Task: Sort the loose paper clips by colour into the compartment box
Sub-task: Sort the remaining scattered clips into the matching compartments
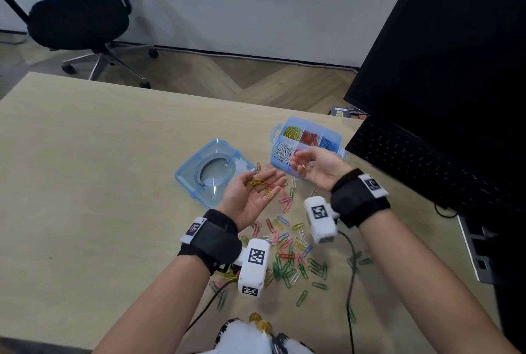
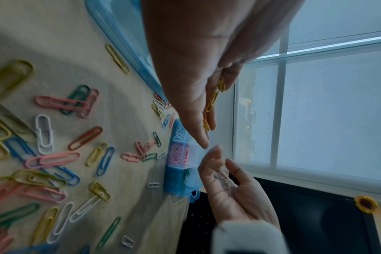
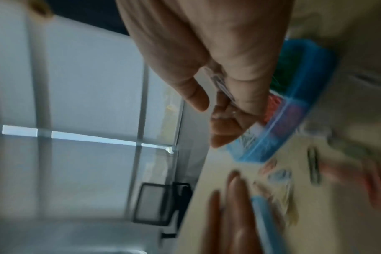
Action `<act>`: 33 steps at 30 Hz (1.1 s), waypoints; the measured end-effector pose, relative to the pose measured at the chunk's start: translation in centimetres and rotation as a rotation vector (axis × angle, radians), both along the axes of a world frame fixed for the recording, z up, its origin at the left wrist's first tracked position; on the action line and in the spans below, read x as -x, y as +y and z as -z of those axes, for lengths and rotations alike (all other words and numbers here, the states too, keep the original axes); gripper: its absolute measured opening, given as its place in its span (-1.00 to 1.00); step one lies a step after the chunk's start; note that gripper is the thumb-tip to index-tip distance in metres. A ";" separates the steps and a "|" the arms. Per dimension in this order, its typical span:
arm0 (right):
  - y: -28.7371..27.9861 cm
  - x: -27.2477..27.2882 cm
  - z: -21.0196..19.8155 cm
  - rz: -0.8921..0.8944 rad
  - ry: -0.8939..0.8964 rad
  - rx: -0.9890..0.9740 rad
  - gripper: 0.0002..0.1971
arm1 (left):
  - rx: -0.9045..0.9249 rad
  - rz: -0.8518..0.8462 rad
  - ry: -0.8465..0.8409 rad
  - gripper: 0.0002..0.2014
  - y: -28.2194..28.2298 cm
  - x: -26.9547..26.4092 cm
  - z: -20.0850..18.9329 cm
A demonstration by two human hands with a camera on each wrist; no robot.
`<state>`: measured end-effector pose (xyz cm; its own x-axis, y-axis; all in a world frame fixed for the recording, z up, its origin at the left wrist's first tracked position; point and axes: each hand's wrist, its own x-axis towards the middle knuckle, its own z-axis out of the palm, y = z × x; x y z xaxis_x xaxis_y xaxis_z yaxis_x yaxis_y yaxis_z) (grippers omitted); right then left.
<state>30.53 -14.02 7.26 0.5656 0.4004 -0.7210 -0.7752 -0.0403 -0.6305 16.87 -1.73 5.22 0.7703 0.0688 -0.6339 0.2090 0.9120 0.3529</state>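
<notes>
My left hand [image 1: 260, 187] is palm up above the table, fingers straight, with a few yellow paper clips [image 1: 256, 182] and a red one lying on them; they also show in the left wrist view [image 2: 213, 99]. My right hand [image 1: 308, 167] is palm up and loosely cupped over the near edge of the blue compartment box [image 1: 301, 121], with white clips [image 1: 308, 166] in its palm. The box holds yellow, red, blue and white clips in separate compartments; the near ones are partly hidden. Many loose mixed-colour clips [image 1: 287, 251] lie on the table below my wrists. The right wrist view is blurred.
The box's blue lid [image 1: 210, 174] lies open-side up left of the box. A black keyboard [image 1: 412, 160] and monitor [image 1: 441, 54] stand at the right. Cables [image 1: 351, 268] run across the near table. An office chair [image 1: 76, 12] stands beyond the table's far edge.
</notes>
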 end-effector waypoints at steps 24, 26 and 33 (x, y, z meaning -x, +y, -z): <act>0.3 6.4 -2.1 -0.631 -1.128 0.593 -0.86 | 0.129 0.017 -0.110 -0.53 -1.1 -0.4 -0.1; 0.1 6.5 -1.7 -0.653 -1.179 0.653 -0.88 | 0.142 0.028 -0.109 -0.46 -1.3 -0.5 0.0; -0.9 5.9 -1.3 -0.709 -1.121 0.650 -0.93 | 0.139 0.067 -0.092 -0.56 -1.5 -0.7 0.5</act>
